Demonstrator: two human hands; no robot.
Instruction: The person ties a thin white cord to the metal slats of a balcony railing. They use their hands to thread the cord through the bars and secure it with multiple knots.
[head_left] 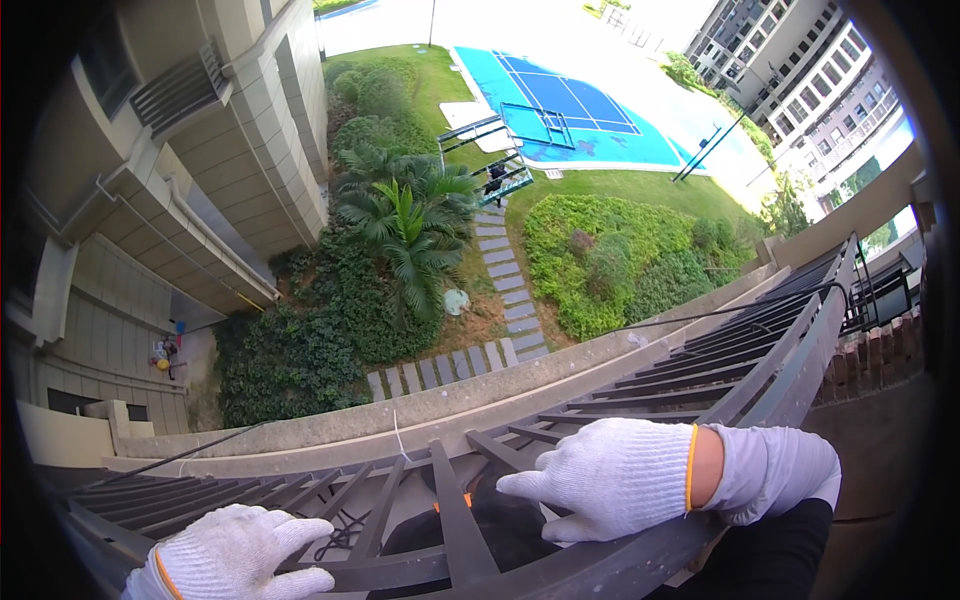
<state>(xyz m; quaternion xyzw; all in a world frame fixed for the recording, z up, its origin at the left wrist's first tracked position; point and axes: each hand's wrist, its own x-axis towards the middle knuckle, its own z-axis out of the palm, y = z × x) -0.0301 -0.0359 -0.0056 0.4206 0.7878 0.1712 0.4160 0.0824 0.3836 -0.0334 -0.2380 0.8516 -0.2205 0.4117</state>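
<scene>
Both of my hands wear white knit gloves with yellow cuffs. At the lower left, my left hand [245,555] rests by the dark metal railing [460,530], its fingers apart. My right hand [605,480] lies over the railing at the lower right, index finger stretched out and thumb apart from it. Beneath the bars sits a dark, unclear object [420,535] with a small orange part. A black cable [340,530] hangs in loops near my left hand, and a thin white cord [398,432] lies over the concrete ledge [330,430].
Far below, a person [494,180] carries a large green-framed object [515,185] on a paved path [495,250] among shrubs, a palm [405,225] and lawn. Beyond lies a blue court [610,150]. A building wall [230,130] rises at left, with small colourful items [162,355] at its foot.
</scene>
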